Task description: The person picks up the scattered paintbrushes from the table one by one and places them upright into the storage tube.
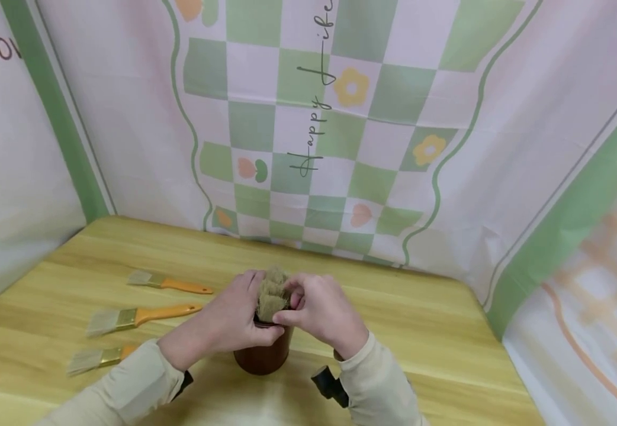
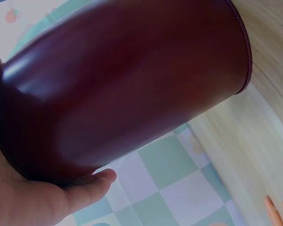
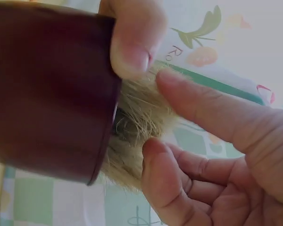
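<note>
The wood-look surface (image 1: 420,355) is the largest thing under the work. Over its near part is the cup (image 1: 262,357), dark red-brown, upright or nearly so; I cannot tell if its base rests fully on the surface. The left hand (image 1: 231,313) grips it around the mouth, with the thumb at the rim. The wall looks smooth, shiny and stiff, so I judge it a little slippery and rather light; the best hold is around the body, just under the rim, which leaves the mouth free.

To the left lie three brushes (image 1: 139,316) with orange handles, apart from the cup.

The smallest is the tuft (image 1: 272,305), tan and fibrous, sticking out of the cup's mouth. The right hand (image 1: 321,307) curls thumb and finger about its sides; how firmly, I cannot tell. It seems light and springy, and loose hairs may come out. I would pinch it low, near the rim, where the fibres look more gathered.
</note>
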Motion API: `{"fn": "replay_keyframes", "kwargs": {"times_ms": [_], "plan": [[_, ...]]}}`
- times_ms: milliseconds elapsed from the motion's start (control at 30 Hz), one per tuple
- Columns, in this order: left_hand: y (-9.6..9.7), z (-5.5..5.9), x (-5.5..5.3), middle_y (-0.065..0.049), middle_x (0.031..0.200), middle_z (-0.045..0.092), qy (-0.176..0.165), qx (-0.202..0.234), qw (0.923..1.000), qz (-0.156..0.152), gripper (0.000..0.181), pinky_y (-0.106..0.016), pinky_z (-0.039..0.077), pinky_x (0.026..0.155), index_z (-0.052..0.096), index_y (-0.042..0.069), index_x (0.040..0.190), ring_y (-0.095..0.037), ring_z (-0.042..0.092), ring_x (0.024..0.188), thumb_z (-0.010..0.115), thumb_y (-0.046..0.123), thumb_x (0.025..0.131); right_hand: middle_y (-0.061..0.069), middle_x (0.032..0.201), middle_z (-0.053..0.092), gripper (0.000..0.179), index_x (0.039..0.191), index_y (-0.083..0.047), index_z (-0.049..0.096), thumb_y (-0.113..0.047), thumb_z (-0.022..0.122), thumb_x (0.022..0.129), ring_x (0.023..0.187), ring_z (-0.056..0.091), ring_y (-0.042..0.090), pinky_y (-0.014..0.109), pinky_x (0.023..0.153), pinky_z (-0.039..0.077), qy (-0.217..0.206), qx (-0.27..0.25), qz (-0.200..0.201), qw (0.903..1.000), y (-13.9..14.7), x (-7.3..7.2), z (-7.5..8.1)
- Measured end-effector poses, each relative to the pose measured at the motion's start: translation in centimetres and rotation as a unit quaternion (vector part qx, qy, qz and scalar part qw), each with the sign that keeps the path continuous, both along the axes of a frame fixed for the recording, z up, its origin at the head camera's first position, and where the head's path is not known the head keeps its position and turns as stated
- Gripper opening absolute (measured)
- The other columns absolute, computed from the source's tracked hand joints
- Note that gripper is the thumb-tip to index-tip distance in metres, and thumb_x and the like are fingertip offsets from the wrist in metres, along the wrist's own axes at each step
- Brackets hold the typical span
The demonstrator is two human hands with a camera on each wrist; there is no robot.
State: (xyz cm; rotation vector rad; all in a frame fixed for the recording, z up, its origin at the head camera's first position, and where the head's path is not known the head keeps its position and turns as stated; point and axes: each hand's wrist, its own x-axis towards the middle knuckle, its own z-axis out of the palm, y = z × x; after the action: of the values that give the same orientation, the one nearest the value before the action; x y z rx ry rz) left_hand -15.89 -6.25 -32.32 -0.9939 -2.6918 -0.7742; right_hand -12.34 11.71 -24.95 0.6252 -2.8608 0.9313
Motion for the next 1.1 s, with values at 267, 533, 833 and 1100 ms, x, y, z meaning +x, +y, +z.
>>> {"fn": "replay_keyframes", "kwargs": {"times_ms": [267, 533, 833, 1100], "plan": [[-0.2, 0.3, 0.1, -0.03, 0.137, 0.045, -0.03, -0.024, 0.9991, 0.019, 0.099, -0.048, 0.046, 0.101, 0.034, -0.015, 0.141, -0.039, 0.049, 0.126, 0.065, 0.056, 0.078, 0.005, 0.083, 0.062, 0.052, 0.111, 0.002, 0.065, -0.018, 0.087, 0.068, 0.072, 0.058, 0.012, 0.022, 0.068, 0.051, -0.005, -0.054, -0.09, 0.9944, 1.0, 0.4, -1.0], [-0.2, 0.3, 0.1, -0.03, 0.136, 0.047, -0.029, -0.016, 0.9994, 0.011, 0.098, -0.049, 0.047, 0.1, 0.034, -0.014, 0.141, -0.039, 0.05, 0.123, 0.066, 0.055, 0.079, 0.01, 0.095, 0.063, 0.059, 0.113, 0.002, 0.065, -0.034, 0.085, 0.07, 0.084, 0.062, 0.019, 0.032, 0.074, 0.053, -0.018, -0.06, -0.09, 0.994, 1.2, -0.9, -3.6], [-0.3, 0.2, 0.0, -0.028, 0.135, 0.048, -0.047, 0.007, 0.9988, 0.011, 0.098, -0.048, 0.048, 0.099, 0.036, -0.012, 0.141, -0.037, 0.052, 0.121, 0.069, 0.055, 0.076, 0.007, 0.111, 0.064, 0.068, 0.123, -0.007, 0.062, -0.037, 0.086, 0.068, 0.102, 0.06, 0.02, 0.038, 0.087, 0.051, -0.063, -0.047, -0.044, 0.9959, 0.7, -2.4, -4.5], [-0.5, 0.0, -0.3, -0.025, 0.135, 0.045, -0.085, 0.043, 0.9955, -0.001, 0.103, -0.046, 0.05, 0.095, 0.03, -0.009, 0.144, -0.033, 0.053, 0.118, 0.073, 0.053, 0.075, 0.008, 0.13, 0.056, 0.079, 0.138, -0.011, 0.05, -0.03, 0.086, 0.07, 0.118, 0.054, 0.024, 0.044, 0.101, 0.044, -0.107, -0.127, 0.012, 0.986, 1.5, -3.1, -5.5]]}}
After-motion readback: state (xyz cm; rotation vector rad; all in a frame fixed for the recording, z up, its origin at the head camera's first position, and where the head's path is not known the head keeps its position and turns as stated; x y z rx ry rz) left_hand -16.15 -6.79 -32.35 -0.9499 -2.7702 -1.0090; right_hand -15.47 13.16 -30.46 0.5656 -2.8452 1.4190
